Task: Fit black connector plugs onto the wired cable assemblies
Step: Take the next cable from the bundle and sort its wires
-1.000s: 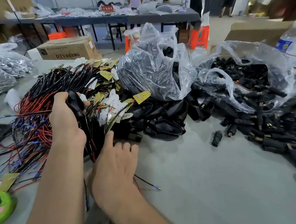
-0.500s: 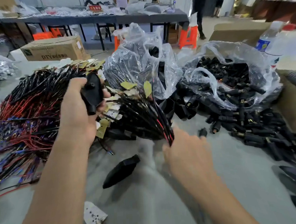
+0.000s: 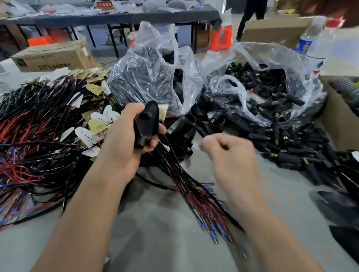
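The left hand (image 3: pixel 122 148) grips a black plug (image 3: pixel 146 121) and a bunch of wires (image 3: pixel 189 189) just in front of the clear bag (image 3: pixel 148 74). The right hand (image 3: pixel 229 155), also in front of the clear bag, is curled, but blur hides whether it holds anything.

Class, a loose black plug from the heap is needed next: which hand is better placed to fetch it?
Right. The right hand looks empty and hangs nearer the plug heap; the left hand grips a black housing and the wire bundle.
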A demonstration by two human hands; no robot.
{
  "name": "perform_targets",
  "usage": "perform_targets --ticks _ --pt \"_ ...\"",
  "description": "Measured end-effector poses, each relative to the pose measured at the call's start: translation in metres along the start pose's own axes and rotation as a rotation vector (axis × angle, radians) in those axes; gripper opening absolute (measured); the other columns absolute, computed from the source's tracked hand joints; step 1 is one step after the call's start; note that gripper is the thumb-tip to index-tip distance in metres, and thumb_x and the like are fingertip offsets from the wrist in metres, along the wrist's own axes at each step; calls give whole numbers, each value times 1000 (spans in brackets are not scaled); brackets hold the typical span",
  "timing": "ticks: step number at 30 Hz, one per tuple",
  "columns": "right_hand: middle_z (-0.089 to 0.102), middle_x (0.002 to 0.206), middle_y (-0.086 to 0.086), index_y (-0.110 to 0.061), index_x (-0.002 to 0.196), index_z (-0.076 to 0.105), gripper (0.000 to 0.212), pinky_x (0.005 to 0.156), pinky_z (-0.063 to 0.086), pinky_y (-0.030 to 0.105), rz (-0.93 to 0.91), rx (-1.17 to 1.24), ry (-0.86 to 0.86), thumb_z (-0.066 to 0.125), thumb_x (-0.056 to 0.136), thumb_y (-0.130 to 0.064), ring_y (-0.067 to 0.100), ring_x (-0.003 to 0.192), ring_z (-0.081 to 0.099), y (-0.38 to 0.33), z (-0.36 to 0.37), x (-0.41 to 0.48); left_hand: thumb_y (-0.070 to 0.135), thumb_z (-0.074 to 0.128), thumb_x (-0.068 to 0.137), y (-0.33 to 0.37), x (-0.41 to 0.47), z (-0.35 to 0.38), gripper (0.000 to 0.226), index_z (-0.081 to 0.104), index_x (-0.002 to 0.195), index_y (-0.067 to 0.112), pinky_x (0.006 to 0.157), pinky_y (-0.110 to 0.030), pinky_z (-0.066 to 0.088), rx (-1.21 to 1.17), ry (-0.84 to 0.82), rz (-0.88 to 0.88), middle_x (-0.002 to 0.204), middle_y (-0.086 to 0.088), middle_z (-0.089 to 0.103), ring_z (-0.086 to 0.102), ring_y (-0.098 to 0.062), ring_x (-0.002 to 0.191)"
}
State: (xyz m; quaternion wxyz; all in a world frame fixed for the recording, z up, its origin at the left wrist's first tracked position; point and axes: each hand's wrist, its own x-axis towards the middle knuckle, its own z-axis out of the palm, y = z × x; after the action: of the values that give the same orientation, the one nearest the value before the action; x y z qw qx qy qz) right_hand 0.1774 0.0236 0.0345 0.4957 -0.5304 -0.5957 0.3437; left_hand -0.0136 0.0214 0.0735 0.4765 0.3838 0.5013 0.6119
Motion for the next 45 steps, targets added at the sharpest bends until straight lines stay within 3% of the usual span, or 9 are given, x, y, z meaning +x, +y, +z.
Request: perform_targets --ticks 6,13,18,23,26,30,34,39,45 --pt "56 62 0 -18 76 79 33 39 28 17 211 691 -45 57 101 -14 7 42 38 -6 -38 23 35 42 105 -31 -12 47 39 64 104 4 42 -24 42 -74 -109 -113 82 -15 74 55 -20 50" --pt "59 75 11 -8 103 69 19 48 44 20 300 662 -134 56 97 4 15 52 53 21 -60 25 31 53 103 -60 -24 63 28 76 106 16 71 -37 61 4 -284 -212 114 -14 75 73 -22 86" --pt "58 73 8 -9 103 68 21 48 42 21 244 685 -38 56 96 6 14 51 51 29 -73 33 29 44 107 -61 -26 55 44 59 129 -6 64 -38 59 -49 -423 -386 110 -18 72 72 -28 84" --pt "60 64 9 -10 86 64 15 44 40 24 162 602 74 60 98 -4 15 47 53 30 -63 32 28 40 107 -61 -33 59 37 68 123 9 49 -27 52 45 -621 -400 107 -18 72 68 -27 74" --pt "64 62 12 -12 73 61 26 40 35 24 187 536 1 61 99 -15 16 42 53 28 -61 30 25 34 110 -65 -34 65 41 62 130 3 48 -25 49 43 -582 -368 105 -19 73 66 -28 71" --pt "65 70 14 -12 80 68 20 45 45 24 158 632 -180 63 87 7 17 49 55 23 -66 24 26 35 110 -65 -34 71 43 63 128 -1 54 -27 50 20 -515 -300 105 -17 71 65 -26 73" --pt "74 81 13 -12 89 59 23 56 54 26 202 704 -100 53 96 9 19 62 65 21 -64 26 24 40 110 -67 -35 77 37 66 116 -1 53 -30 53 51 -265 -220 106 -25 73 67 -28 71" --pt "74 80 13 -15 95 50 23 58 57 30 41 584 52 42 100 6 25 62 69 24 -62 28 20 54 105 -68 -32 76 20 71 106 28 60 -32 61 139 -69 28 92 -12 72 72 -26 77" --pt "73 79 9 -19 96 49 22 61 58 30 -72 534 71 43 99 2 26 64 71 25 -56 27 47 65 80 -70 -24 63 31 69 110 53 89 -50 58 456 -25 208 90 17 73 64 -9 80"
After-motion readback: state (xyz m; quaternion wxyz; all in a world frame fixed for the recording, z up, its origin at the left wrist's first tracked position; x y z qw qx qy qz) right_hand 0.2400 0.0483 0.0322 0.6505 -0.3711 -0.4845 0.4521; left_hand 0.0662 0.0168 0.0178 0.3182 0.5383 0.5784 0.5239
